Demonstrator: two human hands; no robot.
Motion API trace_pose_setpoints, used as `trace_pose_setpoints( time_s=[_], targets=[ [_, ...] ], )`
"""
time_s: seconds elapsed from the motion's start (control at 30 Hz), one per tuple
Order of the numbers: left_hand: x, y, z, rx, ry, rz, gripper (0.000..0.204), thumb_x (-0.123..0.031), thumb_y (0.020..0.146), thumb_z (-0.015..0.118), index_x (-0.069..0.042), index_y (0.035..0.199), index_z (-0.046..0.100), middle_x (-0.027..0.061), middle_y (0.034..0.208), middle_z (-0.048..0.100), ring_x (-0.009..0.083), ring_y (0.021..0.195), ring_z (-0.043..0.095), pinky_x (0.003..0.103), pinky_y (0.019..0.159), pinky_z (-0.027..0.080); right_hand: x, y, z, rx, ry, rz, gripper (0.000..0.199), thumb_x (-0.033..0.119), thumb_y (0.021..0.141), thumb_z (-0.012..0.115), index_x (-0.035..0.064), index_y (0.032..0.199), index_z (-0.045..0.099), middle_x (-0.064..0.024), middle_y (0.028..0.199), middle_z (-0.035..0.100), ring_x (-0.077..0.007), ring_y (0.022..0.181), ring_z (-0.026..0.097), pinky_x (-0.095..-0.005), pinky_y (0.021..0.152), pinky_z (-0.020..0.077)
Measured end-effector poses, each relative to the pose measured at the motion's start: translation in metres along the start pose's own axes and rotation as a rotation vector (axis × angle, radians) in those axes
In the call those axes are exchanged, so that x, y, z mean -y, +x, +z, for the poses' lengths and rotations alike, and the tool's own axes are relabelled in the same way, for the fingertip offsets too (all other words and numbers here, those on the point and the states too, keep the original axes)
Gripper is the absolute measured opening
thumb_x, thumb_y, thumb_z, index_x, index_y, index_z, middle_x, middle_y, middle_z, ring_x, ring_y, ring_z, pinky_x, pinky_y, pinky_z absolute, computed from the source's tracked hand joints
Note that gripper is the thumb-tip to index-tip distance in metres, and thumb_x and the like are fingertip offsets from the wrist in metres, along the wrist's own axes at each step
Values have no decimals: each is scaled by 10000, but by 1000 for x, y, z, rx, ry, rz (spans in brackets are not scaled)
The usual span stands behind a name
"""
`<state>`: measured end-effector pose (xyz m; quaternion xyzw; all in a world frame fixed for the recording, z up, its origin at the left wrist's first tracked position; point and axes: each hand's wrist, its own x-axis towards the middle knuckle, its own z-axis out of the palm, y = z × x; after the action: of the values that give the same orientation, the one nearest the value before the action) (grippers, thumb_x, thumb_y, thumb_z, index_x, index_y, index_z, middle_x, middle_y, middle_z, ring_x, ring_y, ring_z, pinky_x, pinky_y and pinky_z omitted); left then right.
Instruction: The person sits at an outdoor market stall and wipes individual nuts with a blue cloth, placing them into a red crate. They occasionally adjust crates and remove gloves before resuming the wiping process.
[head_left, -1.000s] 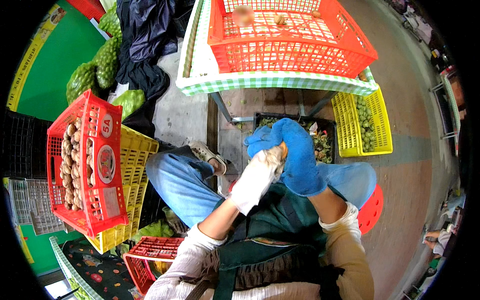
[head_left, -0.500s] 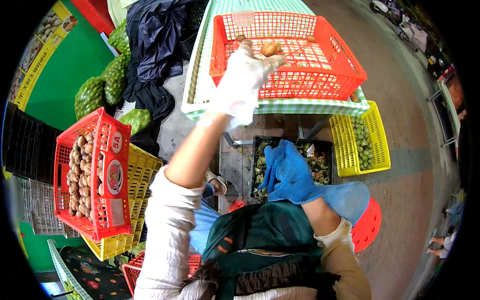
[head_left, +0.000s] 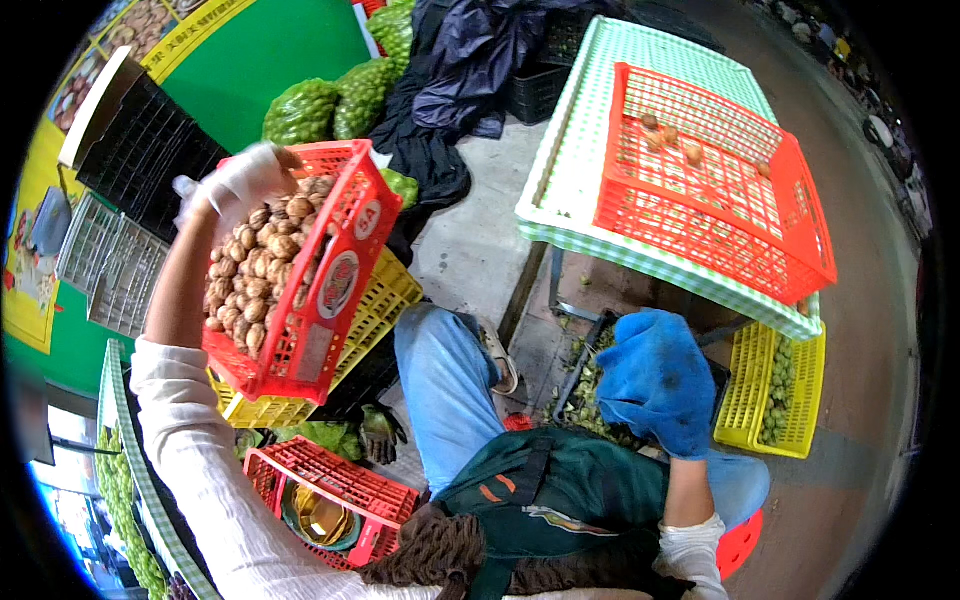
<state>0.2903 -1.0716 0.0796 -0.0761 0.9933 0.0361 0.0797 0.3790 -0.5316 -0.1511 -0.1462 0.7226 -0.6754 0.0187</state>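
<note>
A tall stack of black plastic crates (head_left: 150, 140) stands at far left. Beside it, the left hand (head_left: 245, 185), in a thin whitish glove, reaches over the upper end of a tilted red lattice plastic crate (head_left: 350, 248); its fingers are blurred, so I cannot tell whether they hold anything. Round brown walnuts (head_left: 255, 275) are heaped in that crate, which rests on a yellow plastic crate (head_left: 375, 310). Well apart, the right hand (head_left: 655, 380), in a thick blue glove, bends above a black tray (head_left: 582, 365) of green scraps; whether it grips something is hidden. Farther right, 1 more red lattice crate (head_left: 690, 225) holds a few walnuts on a green-and-white checked tablecloth (head_left: 575, 150).
</note>
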Motion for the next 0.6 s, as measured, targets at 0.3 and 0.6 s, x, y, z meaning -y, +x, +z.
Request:
trace_pose_setpoints(
  time_s=[0.3, 0.6],
  targets=[
    [9, 29, 68, -86, -246, 177, 304, -96, 719, 684, -54, 1020, 672, 92, 850, 689, 173, 760, 625, 318, 707, 505, 14, 11, 10, 77, -121, -34, 305, 25, 857, 464, 13, 1161, 471, -86, 1039, 540, -198, 1052, 499, -346, 948, 389],
    [-57, -33, 31, -526, -635, -26, 153, 20, 733, 643, -3, 882, 616, 1, 809, 617, 79, 734, 560, 230, 675, 458, 23, 16, 25, 146, -149, -120, 474, -44, 777, 491, -3, 1248, 448, -101, 1076, 528, -207, 1057, 477, -333, 951, 380]
  ],
)
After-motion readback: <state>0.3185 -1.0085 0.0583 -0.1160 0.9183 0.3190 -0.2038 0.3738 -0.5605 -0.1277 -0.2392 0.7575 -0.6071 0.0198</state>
